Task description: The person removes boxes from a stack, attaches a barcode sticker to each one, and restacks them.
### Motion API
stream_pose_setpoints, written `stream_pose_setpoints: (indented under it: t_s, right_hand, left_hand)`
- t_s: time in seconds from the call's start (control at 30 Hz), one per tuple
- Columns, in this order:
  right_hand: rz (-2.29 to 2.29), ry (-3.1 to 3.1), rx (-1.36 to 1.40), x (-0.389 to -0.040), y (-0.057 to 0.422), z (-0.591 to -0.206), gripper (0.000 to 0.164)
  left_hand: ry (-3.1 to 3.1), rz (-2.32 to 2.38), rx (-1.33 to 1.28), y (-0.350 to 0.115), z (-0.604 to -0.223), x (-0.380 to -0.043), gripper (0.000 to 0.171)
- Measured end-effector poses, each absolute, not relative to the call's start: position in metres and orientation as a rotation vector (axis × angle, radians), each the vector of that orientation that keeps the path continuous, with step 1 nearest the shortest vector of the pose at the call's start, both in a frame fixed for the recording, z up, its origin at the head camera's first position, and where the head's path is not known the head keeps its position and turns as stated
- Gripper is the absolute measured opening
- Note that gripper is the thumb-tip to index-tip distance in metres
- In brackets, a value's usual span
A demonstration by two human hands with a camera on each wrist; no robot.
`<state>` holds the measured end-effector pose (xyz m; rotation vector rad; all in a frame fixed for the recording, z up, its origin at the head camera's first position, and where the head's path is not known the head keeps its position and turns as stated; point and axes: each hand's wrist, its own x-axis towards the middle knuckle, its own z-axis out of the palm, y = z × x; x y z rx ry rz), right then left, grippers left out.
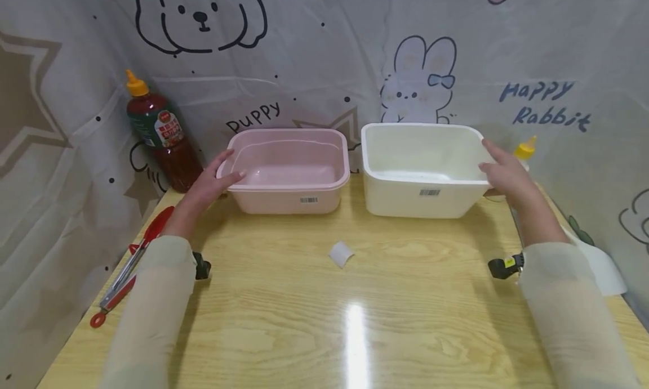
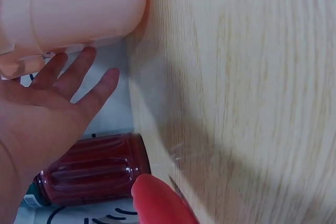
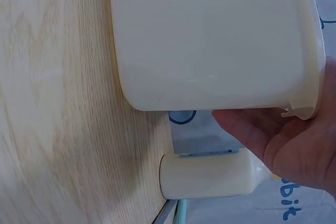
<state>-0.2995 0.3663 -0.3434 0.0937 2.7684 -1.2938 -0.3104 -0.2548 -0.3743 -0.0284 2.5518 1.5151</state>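
Two plastic bins stand side by side at the back of the wooden table: a pink one on the left and a deeper off-white one on the right. My left hand holds the pink bin's left end, thumb over the rim and fingers along the outside. In the left wrist view those fingers lie spread against its outer wall. The off-white bin's right end is gripped by my right hand, its thumb over the rim. The right wrist view shows fingers beneath that rim, partly hidden behind the wall.
A red sauce bottle with a yellow nozzle stands at the back left. Red-tipped metal tongs lie along the left edge. A small white paper piece sits mid-table. Behind my right hand is a white bottle; a patterned cloth hangs behind.
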Motion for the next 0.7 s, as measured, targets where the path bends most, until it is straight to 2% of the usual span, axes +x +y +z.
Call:
stream_pose_setpoints:
  t_s: [0.7]
  right_hand:
    - [-1.410,2.733,0.232,-0.287,0.362,-0.326,0.064]
  left_hand:
    - [2.480,1.601,-0.068,-0.251,-0.375,-0.312,0.084]
